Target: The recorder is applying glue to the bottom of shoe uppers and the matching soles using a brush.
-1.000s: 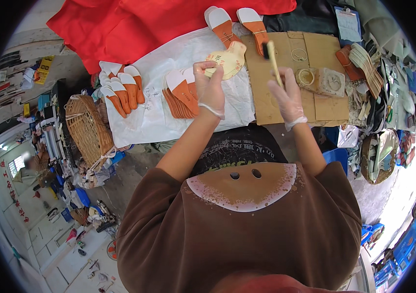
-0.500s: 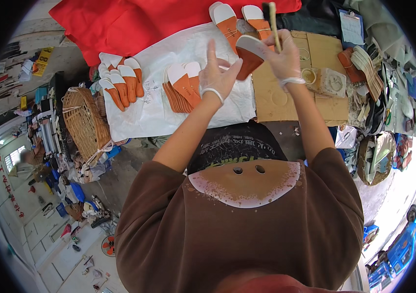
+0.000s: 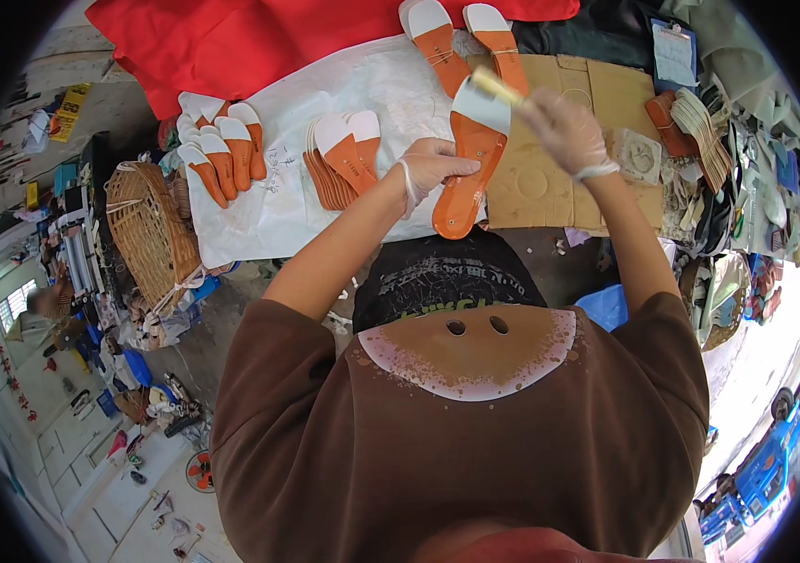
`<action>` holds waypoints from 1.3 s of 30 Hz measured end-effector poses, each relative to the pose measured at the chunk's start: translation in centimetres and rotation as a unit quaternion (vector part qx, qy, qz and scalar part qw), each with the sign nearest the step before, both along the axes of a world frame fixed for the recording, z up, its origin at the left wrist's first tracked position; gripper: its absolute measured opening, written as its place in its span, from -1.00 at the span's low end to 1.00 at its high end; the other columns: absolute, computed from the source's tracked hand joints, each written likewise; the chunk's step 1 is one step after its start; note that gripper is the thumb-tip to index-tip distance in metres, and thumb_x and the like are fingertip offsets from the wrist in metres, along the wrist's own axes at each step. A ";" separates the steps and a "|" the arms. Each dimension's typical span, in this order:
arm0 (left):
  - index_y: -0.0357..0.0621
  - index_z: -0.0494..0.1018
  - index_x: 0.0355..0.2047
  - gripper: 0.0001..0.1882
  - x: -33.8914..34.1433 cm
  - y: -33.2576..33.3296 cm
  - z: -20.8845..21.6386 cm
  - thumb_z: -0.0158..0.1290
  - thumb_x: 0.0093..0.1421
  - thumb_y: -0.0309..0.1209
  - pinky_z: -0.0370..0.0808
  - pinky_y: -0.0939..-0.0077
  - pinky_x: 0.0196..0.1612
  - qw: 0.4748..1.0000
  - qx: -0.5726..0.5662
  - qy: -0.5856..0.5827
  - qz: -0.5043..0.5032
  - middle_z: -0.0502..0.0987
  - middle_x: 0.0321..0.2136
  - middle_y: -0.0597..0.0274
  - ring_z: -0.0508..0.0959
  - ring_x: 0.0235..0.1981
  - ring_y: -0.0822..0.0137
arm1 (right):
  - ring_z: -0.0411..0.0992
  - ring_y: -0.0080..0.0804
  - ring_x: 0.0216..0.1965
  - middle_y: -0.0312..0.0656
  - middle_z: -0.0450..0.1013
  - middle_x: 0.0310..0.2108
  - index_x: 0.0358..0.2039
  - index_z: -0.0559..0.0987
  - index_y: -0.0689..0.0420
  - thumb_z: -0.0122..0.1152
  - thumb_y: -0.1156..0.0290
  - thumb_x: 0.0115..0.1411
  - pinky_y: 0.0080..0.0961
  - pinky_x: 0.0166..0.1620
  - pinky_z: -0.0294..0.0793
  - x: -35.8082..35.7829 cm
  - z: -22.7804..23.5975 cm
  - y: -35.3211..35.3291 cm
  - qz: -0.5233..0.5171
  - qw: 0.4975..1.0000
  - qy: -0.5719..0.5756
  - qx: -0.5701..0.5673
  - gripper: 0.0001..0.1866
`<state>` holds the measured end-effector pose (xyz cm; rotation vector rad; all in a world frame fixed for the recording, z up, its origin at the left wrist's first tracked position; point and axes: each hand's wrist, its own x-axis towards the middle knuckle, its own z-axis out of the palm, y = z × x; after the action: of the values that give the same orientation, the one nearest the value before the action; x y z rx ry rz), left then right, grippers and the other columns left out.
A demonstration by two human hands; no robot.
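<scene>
My left hand (image 3: 431, 171), in a clear glove, pinches the middle of an orange shoe insole (image 3: 465, 188) with a white toe end, thumb on top. The insole stands upright over the front edge of the table. In my gloved right hand (image 3: 564, 131), smeared by motion, is a brush (image 3: 498, 86) with a pale wooden handle, held across the insole's white end. Left of my left hand a fanned stack of insoles (image 3: 348, 155) lies on the white sheet (image 3: 278, 211), with a smaller group of insoles (image 3: 231, 145) farther left.
Two tied insole bundles (image 3: 433, 42) lie at the back beside red cloth (image 3: 231, 47). Cardboard (image 3: 531, 188) covers the right part, bearing a whitish block (image 3: 639, 155). More bundled pieces (image 3: 700, 131) lie at far right. A wicker basket (image 3: 142, 235) stands left of the table.
My left hand, open before, has taken hold of the insole, which has left my right hand and swung to point toward me. My right hand keeps the brush, now tilted over the white end.
</scene>
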<state>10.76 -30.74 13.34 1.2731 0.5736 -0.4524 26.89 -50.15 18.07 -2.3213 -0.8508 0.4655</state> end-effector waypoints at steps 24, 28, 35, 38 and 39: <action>-0.39 0.48 -0.18 -0.68 -2.1 1.7 4.3 0.19 0.09 -0.44 0.57 0.51 -0.39 0.994 -0.087 0.072 0.008 0.58 -0.38 0.09 0.60 -0.48 0.37 | 0.49 -0.02 -0.43 -0.03 0.48 -0.46 -0.36 0.57 0.11 0.26 0.07 0.14 -0.19 -0.37 0.47 0.6 -2.5 -2.6 0.073 0.990 -0.100 -0.062 -0.67; -0.39 0.49 -0.19 -0.68 -2.2 1.9 3.5 0.19 0.09 -0.43 0.57 0.49 -0.36 0.991 -0.109 0.081 0.012 0.59 -0.37 0.10 0.61 -0.44 0.36 | 0.52 -0.04 -0.35 -0.04 0.52 -0.40 -0.32 0.60 0.04 0.10 -0.06 0.19 -0.16 -0.30 0.51 0.3 -2.9 -3.1 0.084 0.988 -0.114 0.064 -0.60; -0.34 0.52 -0.27 -0.72 -1.2 1.7 3.1 0.18 0.08 -0.36 0.55 0.35 -0.33 0.994 -0.022 0.059 -0.085 0.59 -0.42 0.07 0.59 -0.48 0.27 | 0.49 -0.06 -0.40 -0.07 0.50 -0.46 -0.30 0.55 0.09 0.05 -0.09 0.23 -0.18 -0.31 0.45 3.1 -4.1 -3.5 -0.018 0.988 -0.132 -0.078 -0.54; -0.19 0.52 -0.39 -0.86 -2.0 1.9 3.2 0.13 0.07 -0.39 0.48 0.28 -0.34 0.833 0.473 -0.104 -0.268 0.56 -0.51 0.06 0.56 -0.55 0.20 | 0.44 -0.22 -0.48 -0.13 0.43 -0.55 -0.30 0.53 0.11 0.10 -0.01 0.24 -0.30 -0.35 0.42 1.1 -2.3 -2.8 -0.082 0.996 -0.030 0.004 -0.61; -0.14 0.50 -0.45 -0.91 -2.3 2.5 1.6 0.09 0.06 -0.41 0.42 0.28 -0.37 0.706 0.628 -0.178 -0.277 0.53 -0.56 0.09 0.54 -0.57 0.21 | 0.39 -0.32 -0.52 -0.16 0.39 -0.59 -0.30 0.51 0.12 0.13 0.04 0.24 -0.37 -0.37 0.39 0.0 -1.4 -2.4 -0.107 0.990 0.038 0.079 -0.64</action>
<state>8.45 -28.20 14.94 2.8321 0.0608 -0.2407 26.86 -52.53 16.65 -2.2027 -0.5723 0.3761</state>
